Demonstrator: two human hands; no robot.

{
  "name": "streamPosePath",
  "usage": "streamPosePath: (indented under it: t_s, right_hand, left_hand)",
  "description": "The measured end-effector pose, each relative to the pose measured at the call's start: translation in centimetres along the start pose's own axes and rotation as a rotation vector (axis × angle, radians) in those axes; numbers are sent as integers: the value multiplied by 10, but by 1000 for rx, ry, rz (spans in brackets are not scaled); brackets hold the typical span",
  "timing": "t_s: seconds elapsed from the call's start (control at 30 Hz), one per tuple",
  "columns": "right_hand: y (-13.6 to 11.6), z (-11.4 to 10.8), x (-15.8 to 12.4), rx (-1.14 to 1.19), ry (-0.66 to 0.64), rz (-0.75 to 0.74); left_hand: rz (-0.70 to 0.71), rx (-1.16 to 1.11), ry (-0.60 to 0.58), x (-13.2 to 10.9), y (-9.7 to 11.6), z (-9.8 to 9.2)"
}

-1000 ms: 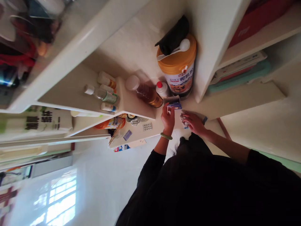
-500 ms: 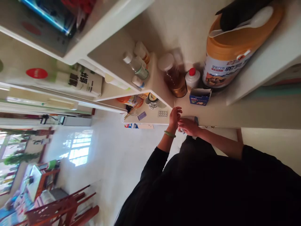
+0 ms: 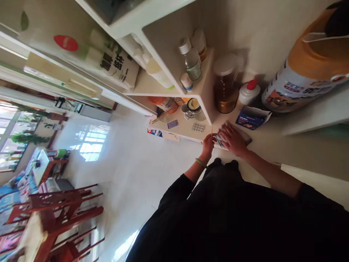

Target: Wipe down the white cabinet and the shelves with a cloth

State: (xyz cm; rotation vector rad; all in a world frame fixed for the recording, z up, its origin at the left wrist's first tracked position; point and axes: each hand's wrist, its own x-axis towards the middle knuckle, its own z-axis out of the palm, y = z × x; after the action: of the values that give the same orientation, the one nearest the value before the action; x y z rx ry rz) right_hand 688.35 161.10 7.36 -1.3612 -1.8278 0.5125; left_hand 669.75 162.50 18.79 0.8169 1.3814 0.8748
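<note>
The left hand [image 3: 208, 145], with a green bangle [image 3: 201, 162] at its wrist, is nearly closed, thumb and fingertips [image 3: 213, 137] pinched on a thin pale stick [image 3: 212, 128] that stands up from the grip. Just beside it, the right hand [image 3: 233, 139] lies open and flat, fingers spread, pressing on a folded printed leaflet [image 3: 222, 140] that rests on the white shelf [image 3: 185, 134]. A slim blue item [image 3: 218, 142] shows at the leaflet's edge, but it is too small to identify.

At two o'clock from the hands, a blue medicine box [image 3: 251, 119] sits with its flap open. At eleven o'clock from the left hand lies a blister pack [image 3: 198, 127], and a small purple packet [image 3: 172, 124] lies farther along at ten o'clock. At twelve o'clock stands a glass jar of amber liquid [image 3: 225, 84] with a white lid, with a white bottle [image 3: 249, 93] with a red cap just beside it. Farther out at two o'clock is a large orange-lidded tub [image 3: 305, 72]. Small bottles [image 3: 191, 60] stand on the shelf above the jar. Well away at eight o'clock, red wooden chairs [image 3: 54, 214] stand on the pale tiled floor [image 3: 131, 163].
</note>
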Motion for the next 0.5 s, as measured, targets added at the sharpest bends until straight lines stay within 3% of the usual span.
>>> streamPosePath:
  t_s: [0.1,0.3,0.37,0.5]
  right_hand:
    - [3,19,24,-78,-24,-48]
    - [9,36,77,-79,16,-33]
    - [3,43,70,-76,29,-30]
    - [-12,52,21,-92,-58,-116]
  left_hand:
    - [-4,-36,23,-7,-5,-7]
    - [-32,-77,141,-26,-20,-34]
    - [-31,-99,186,-35,-26,-45]
    - [-36,-144,281,-50,-36,-73]
